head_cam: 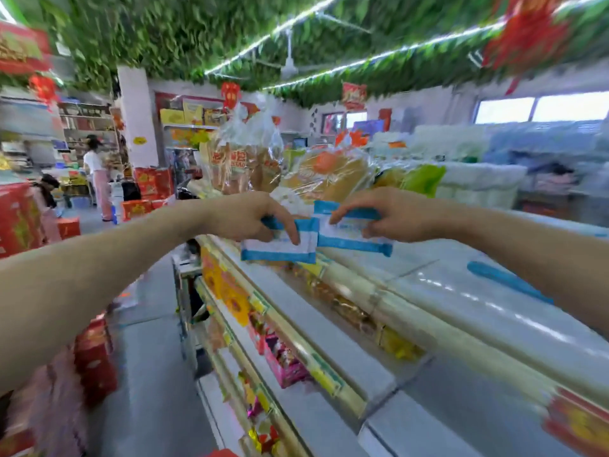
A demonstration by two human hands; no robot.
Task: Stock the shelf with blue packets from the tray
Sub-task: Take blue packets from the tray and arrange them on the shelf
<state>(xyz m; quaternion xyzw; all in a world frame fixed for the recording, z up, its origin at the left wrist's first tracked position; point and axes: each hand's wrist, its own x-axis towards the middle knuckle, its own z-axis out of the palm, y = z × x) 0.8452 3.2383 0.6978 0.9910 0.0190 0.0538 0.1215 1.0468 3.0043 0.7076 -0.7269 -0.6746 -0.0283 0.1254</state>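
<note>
Cream-coloured shelf (438, 311) runs long beneath both arms. Above its top edge hang two blue-and-white packets, almost touching: the left hand (250, 219) pinches the left packet (280, 250), and the right hand (392, 216) pinches the right packet (349, 237). I'd set them down flat, side by side, not overlapping.

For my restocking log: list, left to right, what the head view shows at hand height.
Red boxes → left hand → left blue packet, pinched by it → right blue packet → right hand, pinching it → blue strip beside the right forearm.
</note>
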